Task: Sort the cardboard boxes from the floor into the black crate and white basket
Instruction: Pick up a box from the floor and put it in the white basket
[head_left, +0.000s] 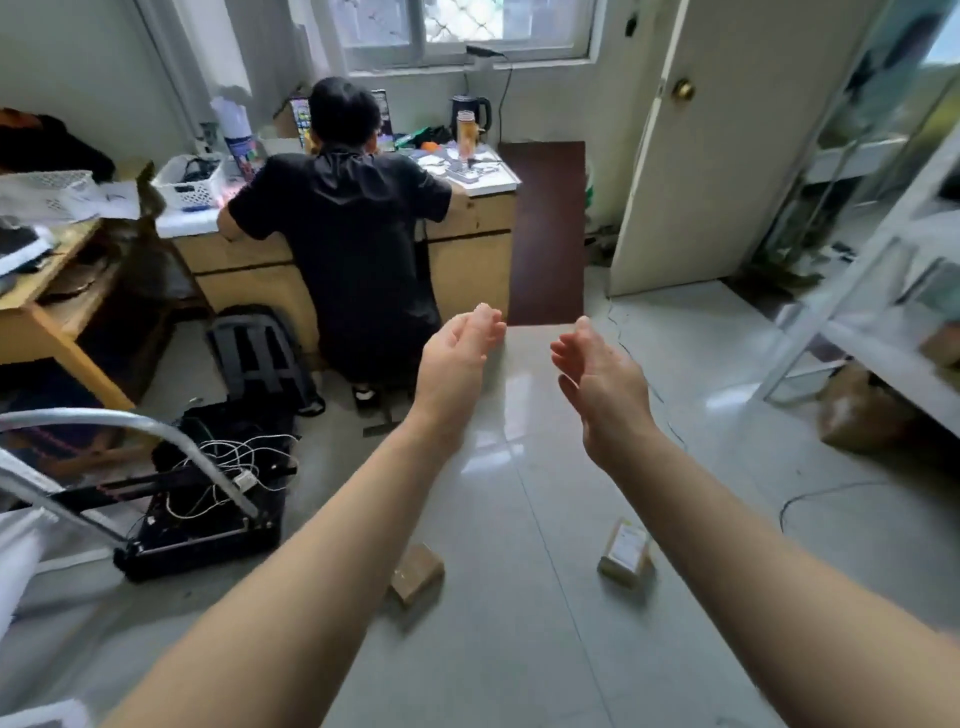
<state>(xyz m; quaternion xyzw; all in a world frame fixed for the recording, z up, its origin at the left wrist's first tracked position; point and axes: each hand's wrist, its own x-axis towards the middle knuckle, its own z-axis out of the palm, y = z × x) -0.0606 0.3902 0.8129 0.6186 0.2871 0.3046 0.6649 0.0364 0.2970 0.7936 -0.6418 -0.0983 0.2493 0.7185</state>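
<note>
Two small cardboard boxes lie on the pale tiled floor: a plain brown one (417, 573) under my left forearm and one with a printed label (626, 552) under my right forearm. A larger brown box (860, 410) sits at the right by the white shelf. My left hand (460, 347) and my right hand (597, 373) are both stretched out in front of me, palms facing each other, fingers relaxed, holding nothing. A black crate with loose white cables (208, 493) stands on the floor at the left. A white basket (189, 189) sits on the desk.
A person in a black shirt (348, 228) sits at the wooden desk (467, 249) ahead, back to me. A black backpack (260, 358) leans by the desk. A dark board (545, 234) leans against it. An open white door (727, 145) and a white shelf frame (857, 291) are at right.
</note>
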